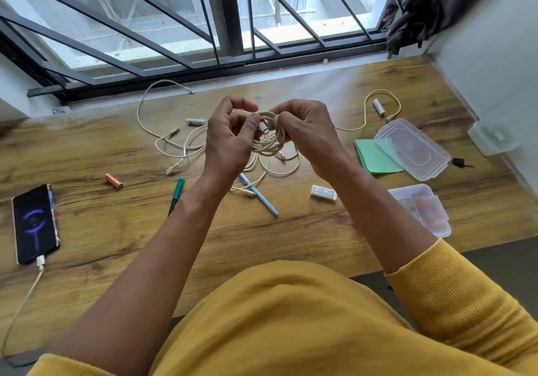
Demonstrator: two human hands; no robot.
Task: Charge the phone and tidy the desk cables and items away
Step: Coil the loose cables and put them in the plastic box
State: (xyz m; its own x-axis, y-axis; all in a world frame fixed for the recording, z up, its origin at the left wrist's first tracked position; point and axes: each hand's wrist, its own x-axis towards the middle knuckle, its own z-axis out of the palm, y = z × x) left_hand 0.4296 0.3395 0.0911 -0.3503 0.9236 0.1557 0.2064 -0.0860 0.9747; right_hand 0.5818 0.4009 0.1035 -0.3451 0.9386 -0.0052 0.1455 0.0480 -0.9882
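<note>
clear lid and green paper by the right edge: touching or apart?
Touching. In the head view the clear lid overlaps the right part of the green paper; the green shows through the plastic, so the lid lies on it.

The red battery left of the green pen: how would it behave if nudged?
The red battery is a small cylinder lying on its side on the smooth wooden desk, so it would probably roll. It looks rigid and likely dense for its size.

A home room is suggested by a wood-grain table point(291, 230) set against a barred window point(174, 26), a dark curtain point(436, 6) bunched at its corner, and plain white walls point(495, 70).
</note>
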